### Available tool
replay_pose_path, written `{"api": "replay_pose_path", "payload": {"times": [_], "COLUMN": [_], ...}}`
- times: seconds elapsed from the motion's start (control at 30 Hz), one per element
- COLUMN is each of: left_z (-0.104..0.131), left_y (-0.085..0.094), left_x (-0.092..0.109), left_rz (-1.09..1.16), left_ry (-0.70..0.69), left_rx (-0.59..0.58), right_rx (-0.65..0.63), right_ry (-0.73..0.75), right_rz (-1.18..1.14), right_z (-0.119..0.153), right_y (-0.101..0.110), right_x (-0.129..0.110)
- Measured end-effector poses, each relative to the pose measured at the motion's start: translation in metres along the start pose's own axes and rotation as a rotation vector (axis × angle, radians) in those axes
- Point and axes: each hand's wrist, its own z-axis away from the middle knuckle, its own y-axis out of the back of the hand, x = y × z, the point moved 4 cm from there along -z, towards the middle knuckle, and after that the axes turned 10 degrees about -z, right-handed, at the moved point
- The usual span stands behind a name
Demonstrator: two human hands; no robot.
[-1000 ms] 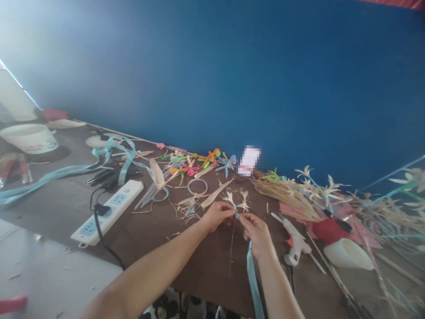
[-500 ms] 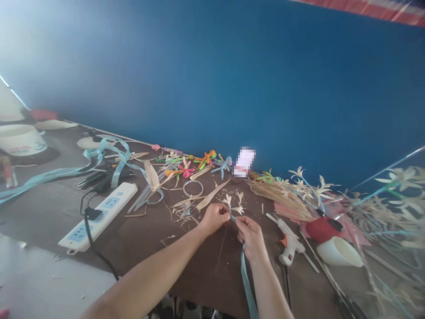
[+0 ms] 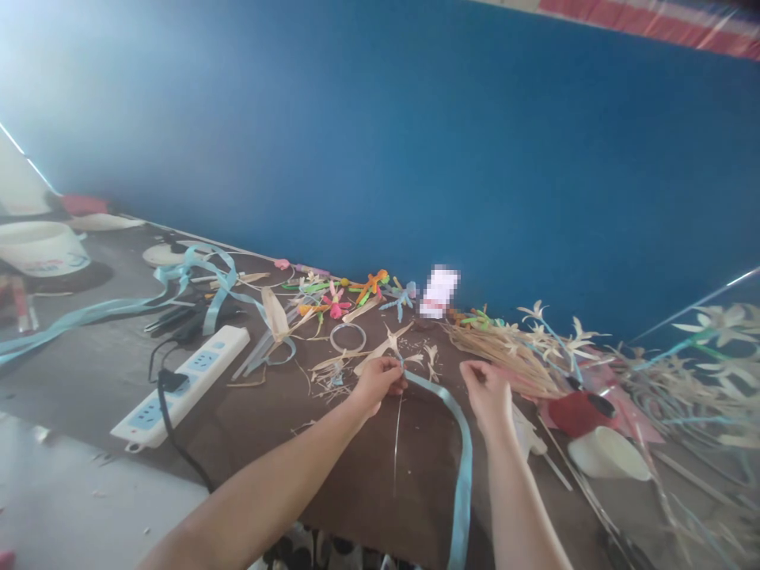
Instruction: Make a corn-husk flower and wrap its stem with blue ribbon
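My left hand [image 3: 380, 381] is closed in a pinch around the stem of a small cream-coloured flower [image 3: 393, 342], whose petals rise above the fingertips. A thin wire [image 3: 397, 455] hangs below this hand. From the pinch a light blue ribbon [image 3: 463, 443] arcs to the right and drops past the table's near edge. To the right of the ribbon and apart from it, my right hand [image 3: 490, 392] is raised with thumb and fingers drawn together. Whether anything small is between them is hidden. Behind that wrist, a white glue gun [image 3: 527, 434] is partly covered.
A power strip [image 3: 184, 388] with a black cable lies at left. Colourful flowers [image 3: 371, 285], a clear ring [image 3: 347, 338] and dried husks [image 3: 276, 315] line the back. At right are a red spool [image 3: 579, 412], a white cup [image 3: 609, 454] and more cream flowers [image 3: 575, 340].
My right hand has let go of the ribbon and moved right and up. The ribbon now arcs freely from my left hand, which has shifted slightly left and still pinches the flower stem.
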Motion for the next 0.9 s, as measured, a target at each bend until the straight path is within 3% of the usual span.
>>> {"api": "replay_pose_path", "payload": {"times": [0.27, 0.6, 0.77, 0.9], "left_z": [-0.001, 0.0, 0.001, 0.001], "left_y": [-0.001, -0.001, -0.002, -0.002], "left_x": [0.002, 0.004, 0.005, 0.004], "left_rz": [0.084, 0.08, 0.073, 0.067], "left_ry": [0.079, 0.087, 0.076, 0.065], "left_rx": [-0.11, -0.109, -0.107, -0.112], "right_rx": [-0.219, -0.35, -0.365, -0.303], "right_ry": [0.095, -0.169, -0.191, -0.186], "right_rz": [0.226, 0.368, 0.359, 0.329], "right_z": [-0.032, -0.061, -0.062, -0.063], "right_y": [-0.037, -0.062, -0.069, -0.063], "right_x": [0.006, 0.044, 0.044, 0.035]}}
